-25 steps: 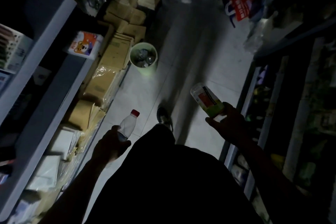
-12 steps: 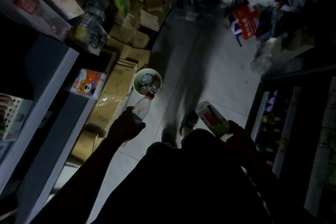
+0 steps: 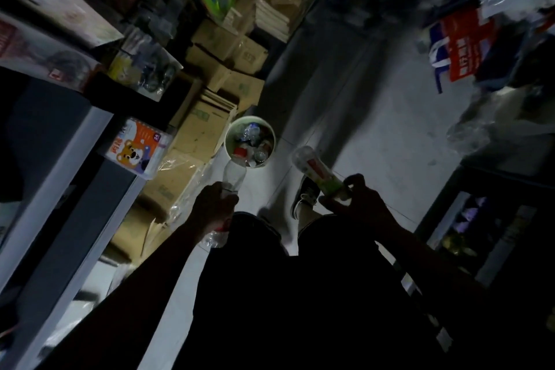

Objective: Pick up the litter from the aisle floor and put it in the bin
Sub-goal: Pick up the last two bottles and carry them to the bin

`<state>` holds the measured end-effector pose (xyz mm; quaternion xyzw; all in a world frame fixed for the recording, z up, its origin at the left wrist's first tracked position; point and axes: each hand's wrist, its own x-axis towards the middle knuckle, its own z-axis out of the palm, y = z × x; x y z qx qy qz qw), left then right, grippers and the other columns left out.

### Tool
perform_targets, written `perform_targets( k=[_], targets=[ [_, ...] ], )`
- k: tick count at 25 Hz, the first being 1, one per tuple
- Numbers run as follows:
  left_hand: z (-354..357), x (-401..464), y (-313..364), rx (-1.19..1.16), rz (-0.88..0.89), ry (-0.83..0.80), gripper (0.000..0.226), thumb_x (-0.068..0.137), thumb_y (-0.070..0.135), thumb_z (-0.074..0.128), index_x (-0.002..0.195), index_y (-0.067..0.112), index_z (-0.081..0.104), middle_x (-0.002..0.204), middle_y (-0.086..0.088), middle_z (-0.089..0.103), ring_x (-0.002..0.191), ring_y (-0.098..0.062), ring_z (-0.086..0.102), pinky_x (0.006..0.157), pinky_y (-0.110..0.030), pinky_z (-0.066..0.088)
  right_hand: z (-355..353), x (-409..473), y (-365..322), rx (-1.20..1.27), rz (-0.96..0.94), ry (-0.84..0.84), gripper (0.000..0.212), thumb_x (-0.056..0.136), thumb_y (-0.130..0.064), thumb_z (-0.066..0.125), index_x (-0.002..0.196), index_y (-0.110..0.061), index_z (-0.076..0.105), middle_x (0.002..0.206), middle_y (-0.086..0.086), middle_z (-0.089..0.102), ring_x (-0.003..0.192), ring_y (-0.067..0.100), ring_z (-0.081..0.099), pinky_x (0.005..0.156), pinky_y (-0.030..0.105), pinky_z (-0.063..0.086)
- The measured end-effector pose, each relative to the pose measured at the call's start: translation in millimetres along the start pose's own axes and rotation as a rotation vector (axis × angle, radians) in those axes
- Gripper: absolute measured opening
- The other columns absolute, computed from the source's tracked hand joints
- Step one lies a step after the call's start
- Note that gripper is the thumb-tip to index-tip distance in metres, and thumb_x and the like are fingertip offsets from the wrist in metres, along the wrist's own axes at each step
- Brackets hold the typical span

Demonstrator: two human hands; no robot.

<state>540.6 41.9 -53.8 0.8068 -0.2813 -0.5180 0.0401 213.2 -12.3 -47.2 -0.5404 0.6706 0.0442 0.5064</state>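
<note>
A round pale-green bin [image 3: 228, 144] stands on the aisle floor, holding several crushed bottles. My left hand [image 3: 211, 207] grips a clear plastic bottle with a red cap [image 3: 234, 173]; its cap end reaches the bin's near rim. My right hand [image 3: 357, 201] holds a second clear bottle with a red and green label [image 3: 315, 170], tilted, to the right of the bin and apart from it.
Cardboard boxes [image 3: 192, 132] line the left side beside a grey shelf [image 3: 60, 177] with a tiger-print packet [image 3: 138, 147]. A red and blue bag [image 3: 462, 51] and plastic bags lie at the far right. My shoe [image 3: 304, 195] is near the bin. A dark rack [image 3: 480, 219] stands right.
I have stepped closer to the bin. My left hand carried the red-capped bottle forward to the bin's rim, and my right hand followed with the labelled bottle.
</note>
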Motion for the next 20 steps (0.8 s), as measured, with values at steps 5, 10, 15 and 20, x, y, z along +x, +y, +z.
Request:
perform_targets(
  k=[5, 10, 15, 20],
  targets=[
    [10.9, 99.4, -5.0, -0.061, -0.052, 0.086, 0.044, 0.082, 0.032, 0.077, 0.12, 0.013, 0.063, 0.099, -0.003, 0.07, 0.091, -0.023, 0.069, 0.069, -0.03, 0.054, 39.2, 105.3, -35.3, 0.027, 0.059, -0.083, 0.06, 0.078, -0.071, 0.072, 0.108, -0.021, 0.059, 0.092, -0.004, 0.071, 0.08, 0.014, 0.071, 0.071, 0.031, 0.059],
    [44.1, 236.5, -40.4, -0.077, -0.178, 0.073, 0.053, 0.085, 0.034, 0.076, 0.128, 0.009, 0.056, 0.105, -0.006, 0.066, 0.084, -0.018, 0.066, 0.068, -0.029, 0.054, 131.7, 233.5, -45.4, 0.032, 0.164, -0.23, 0.057, 0.092, -0.065, 0.058, 0.095, -0.01, 0.071, 0.079, 0.005, 0.072, 0.064, 0.015, 0.063, 0.056, 0.025, 0.048],
    [68.7, 363.3, -74.9, 0.072, -0.146, 0.036, 0.053, 0.088, 0.039, 0.074, 0.126, 0.007, 0.054, 0.112, -0.01, 0.066, 0.082, -0.014, 0.062, 0.06, -0.024, 0.045, 223.4, 347.6, -43.6, 0.178, 0.266, -0.283, 0.055, 0.088, -0.066, 0.064, 0.098, -0.012, 0.068, 0.077, 0.008, 0.076, 0.063, 0.02, 0.076, 0.059, 0.034, 0.064],
    [67.1, 394.8, -89.3, 0.013, -0.031, 0.012, 0.082, 0.079, 0.038, 0.079, 0.148, 0.017, 0.04, 0.143, -0.004, 0.056, 0.121, -0.025, 0.058, 0.093, -0.033, 0.048, 271.6, 376.1, -43.2, 0.209, 0.246, -0.311, 0.055, 0.09, -0.062, 0.063, 0.127, -0.021, 0.059, 0.115, 0.005, 0.071, 0.102, 0.025, 0.072, 0.09, 0.046, 0.061]
  ],
)
